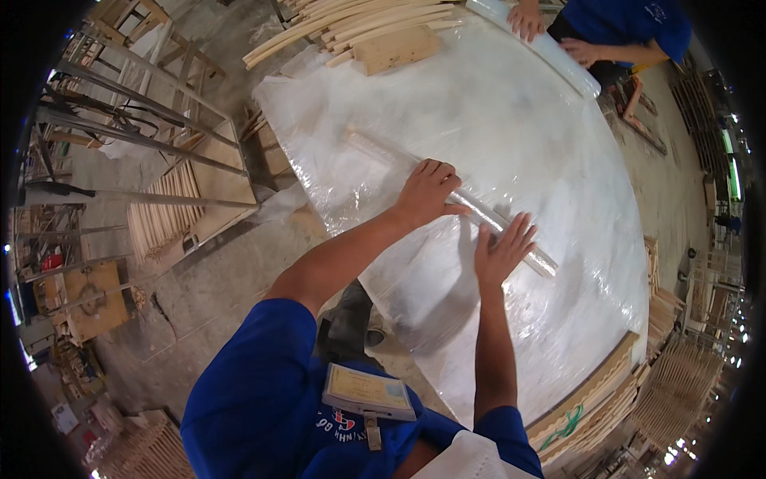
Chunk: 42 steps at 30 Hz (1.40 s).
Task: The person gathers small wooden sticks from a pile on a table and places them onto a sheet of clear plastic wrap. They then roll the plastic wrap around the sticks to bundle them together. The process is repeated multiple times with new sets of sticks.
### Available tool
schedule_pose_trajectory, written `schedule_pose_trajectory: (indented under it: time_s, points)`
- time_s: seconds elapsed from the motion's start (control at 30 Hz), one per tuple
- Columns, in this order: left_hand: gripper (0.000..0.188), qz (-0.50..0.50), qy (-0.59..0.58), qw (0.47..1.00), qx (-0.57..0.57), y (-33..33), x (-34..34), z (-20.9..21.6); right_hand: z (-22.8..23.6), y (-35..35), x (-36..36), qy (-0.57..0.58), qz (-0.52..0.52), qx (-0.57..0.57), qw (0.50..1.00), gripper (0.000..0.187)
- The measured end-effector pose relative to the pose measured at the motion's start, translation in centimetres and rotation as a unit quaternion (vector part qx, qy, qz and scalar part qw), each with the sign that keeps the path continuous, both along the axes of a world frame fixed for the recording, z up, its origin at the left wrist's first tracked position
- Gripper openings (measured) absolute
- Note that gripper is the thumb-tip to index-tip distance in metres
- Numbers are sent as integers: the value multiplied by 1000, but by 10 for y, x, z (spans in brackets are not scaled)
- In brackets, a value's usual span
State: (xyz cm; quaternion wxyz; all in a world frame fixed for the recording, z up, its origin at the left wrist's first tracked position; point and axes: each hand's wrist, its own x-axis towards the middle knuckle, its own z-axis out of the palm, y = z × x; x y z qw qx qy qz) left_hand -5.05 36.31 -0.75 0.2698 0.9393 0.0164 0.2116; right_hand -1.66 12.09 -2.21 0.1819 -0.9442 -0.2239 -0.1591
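Middle stretch of the plastic-wrapped roll [479, 211] covered by the left hand [427, 191] and the right hand [501, 254]. Table under the clear plastic sheet [519, 128] wholly veiled, its surface impossible to tell. Co-worker in blue [630, 24] cut off by the upper edge, only hands and part of the torso shown. Curved wooden slats [351, 20] also cropped at the top. Chair frames [678, 383] at the right rim blurred and bent.

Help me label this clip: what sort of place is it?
Likely a woodworking workshop: stacked pale curved wooden slats, clear plastic film over a large table, slatted wooden frames on the concrete floor.
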Motion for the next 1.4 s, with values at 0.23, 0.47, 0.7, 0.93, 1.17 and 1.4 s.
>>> schedule_pose_trajectory:
  time_s: [0.23, 0.47, 0.7, 0.93, 1.17, 1.4]
  points:
    - [95, -32, -14, 994, 106, 17, 91, -2, 23, 40, 174, -11, -15, 89, 996, 58]
    - [94, -76, 127, 983, 105, 17, 146, 17, 22, 30, 196, 39, -67, 25, 997, 42]
    - [93, -76, 125, 986, 74, -13, 46, 2, 12, -10, 57, -1, 30, 22, 999, 40]
    - [91, -91, 87, 989, 80, -31, -4, 13, -1, -53, -70, 55, 17, 22, 998, 80]
    - [63, -8, -23, 1000, -9, -13, 61, 15, 2, -15, 89, -28, -107, -67, 992, 77]
    - [91, -60, 11, 989, 137, 20, 130, 8, 26, 9, 227, -42, -114, 140, 983, 43]
